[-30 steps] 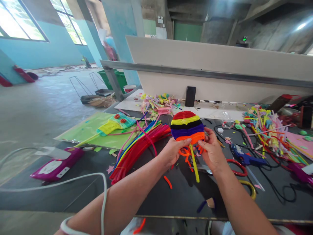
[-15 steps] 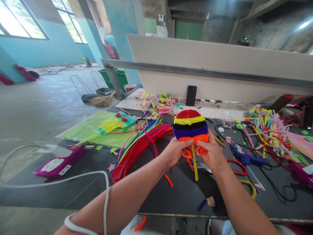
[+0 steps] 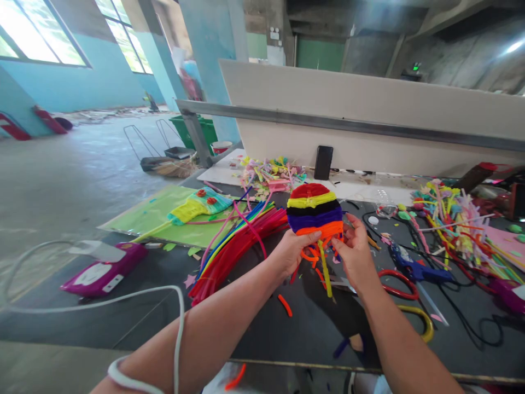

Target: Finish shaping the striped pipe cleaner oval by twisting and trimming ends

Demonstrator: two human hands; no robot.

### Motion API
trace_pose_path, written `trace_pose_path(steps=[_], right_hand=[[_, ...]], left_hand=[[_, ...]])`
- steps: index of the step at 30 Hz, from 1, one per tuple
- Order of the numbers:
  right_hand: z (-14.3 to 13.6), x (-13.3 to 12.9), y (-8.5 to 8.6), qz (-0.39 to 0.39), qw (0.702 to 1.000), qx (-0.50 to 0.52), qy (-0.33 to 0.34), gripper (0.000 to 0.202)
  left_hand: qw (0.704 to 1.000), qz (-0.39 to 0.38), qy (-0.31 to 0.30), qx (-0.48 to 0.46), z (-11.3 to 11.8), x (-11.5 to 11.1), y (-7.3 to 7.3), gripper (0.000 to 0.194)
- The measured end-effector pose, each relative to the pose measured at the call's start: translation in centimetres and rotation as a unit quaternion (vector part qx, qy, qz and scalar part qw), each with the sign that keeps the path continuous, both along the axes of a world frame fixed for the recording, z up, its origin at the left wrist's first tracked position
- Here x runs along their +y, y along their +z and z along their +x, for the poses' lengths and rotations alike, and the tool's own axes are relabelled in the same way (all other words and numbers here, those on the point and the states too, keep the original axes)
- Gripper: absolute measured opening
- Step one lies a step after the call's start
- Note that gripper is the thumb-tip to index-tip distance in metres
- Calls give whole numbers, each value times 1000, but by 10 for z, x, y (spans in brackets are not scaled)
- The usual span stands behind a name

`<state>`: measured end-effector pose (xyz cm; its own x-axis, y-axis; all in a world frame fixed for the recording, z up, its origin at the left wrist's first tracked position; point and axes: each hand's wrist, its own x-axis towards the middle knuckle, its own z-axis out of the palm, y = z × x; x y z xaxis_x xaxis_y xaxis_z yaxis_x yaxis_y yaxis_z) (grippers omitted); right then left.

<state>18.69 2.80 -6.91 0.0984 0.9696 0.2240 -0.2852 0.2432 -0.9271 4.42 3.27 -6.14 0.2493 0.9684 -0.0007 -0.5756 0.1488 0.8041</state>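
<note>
A round striped disc of fuzzy pipe cleaners (image 3: 315,208), banded red, yellow, black, purple and orange, is held up over the dark table. My left hand (image 3: 298,249) grips its lower left edge, thumb in front. At the lower right edge is my right hand (image 3: 356,246), thumb against the orange pipe-cleaner ends and fingers partly curled behind. A yellow-green stem (image 3: 326,273) hangs down from the disc's underside. Loose orange ends dangle beside it. Below my right hand lie scissors with red handles (image 3: 400,284), their blades partly covered.
Left of my hands lies a bundle of pipe cleaners (image 3: 233,251), beyond a purple power strip (image 3: 104,268). To the right are a blue glue gun (image 3: 420,268), yellow handles (image 3: 418,320) and a colourful scrap heap (image 3: 451,219). A phone (image 3: 324,162) leans at the back.
The disc has turned and shifted slightly left. My right hand has opened somewhat and slid to its right edge, while my left hand keeps its grip. The whole view has shifted slightly.
</note>
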Motion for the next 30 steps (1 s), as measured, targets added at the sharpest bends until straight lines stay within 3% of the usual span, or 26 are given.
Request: trace_pose_path(steps=[5,12,18,25,30], right_hand=[[5,-2,8,-14,995,90,47,46],[23,4,7,-78,990,73,90,18],[31,3,12,-71,986,38,149,34],[33,2,6,-69,978,-17,195,18],[30,0,1,-33,978,-54,196,17]], left_hand=[[1000,17,-23,11,-4,3,-1,42],[994,-4,-99,52,-16,7,-2,41],[993,5,-116,35,-23,12,-2,39],[988,15,-155,7,-28,16,-7,41],[984,40,-175,-2,-27,14,-4,35]])
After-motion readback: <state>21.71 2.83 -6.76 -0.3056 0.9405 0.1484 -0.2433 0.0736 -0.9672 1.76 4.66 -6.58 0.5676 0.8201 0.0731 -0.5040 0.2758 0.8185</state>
